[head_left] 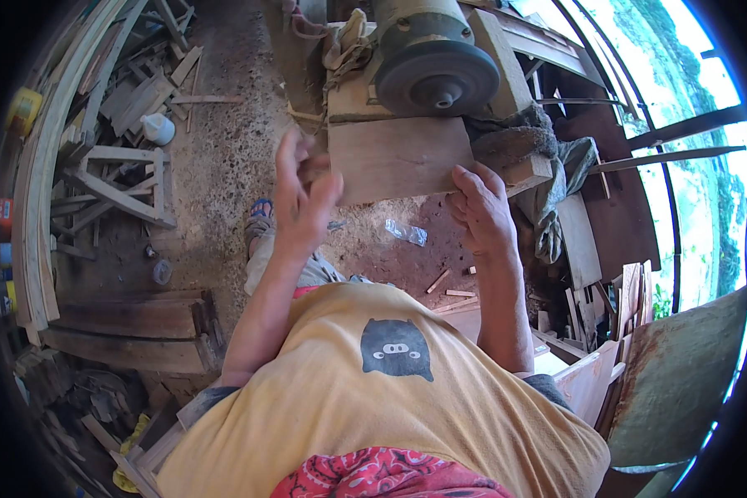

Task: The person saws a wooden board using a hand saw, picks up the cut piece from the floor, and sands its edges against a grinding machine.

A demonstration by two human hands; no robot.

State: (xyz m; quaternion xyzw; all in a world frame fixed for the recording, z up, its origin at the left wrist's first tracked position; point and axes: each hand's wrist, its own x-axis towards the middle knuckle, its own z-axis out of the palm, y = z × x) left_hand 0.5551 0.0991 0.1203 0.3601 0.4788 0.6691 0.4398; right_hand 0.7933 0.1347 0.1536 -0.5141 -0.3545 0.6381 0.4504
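Note:
A flat rectangular wooden board (398,156) lies just below a round grey disc (415,73) mounted on a motor housing (419,18). My right hand (483,207) grips the board at its lower right corner, thumb and fingers closed on the edge. Beside the board's left edge, my left hand (303,195) is raised with its fingers apart and bent; it looks free of the board, though whether a fingertip touches it is unclear. A dark fuzzy cloth (510,133) is bunched right of the board, over a wooden beam (524,171).
Long planks (62,166), wooden trestles (124,195), a white jug (156,129) and stacked timber (124,324) line the left. On the floor (207,166) is a crumpled clear wrapper (405,232). Draped cloth (556,224), boards (585,357) and a metal sheet (676,373) are right.

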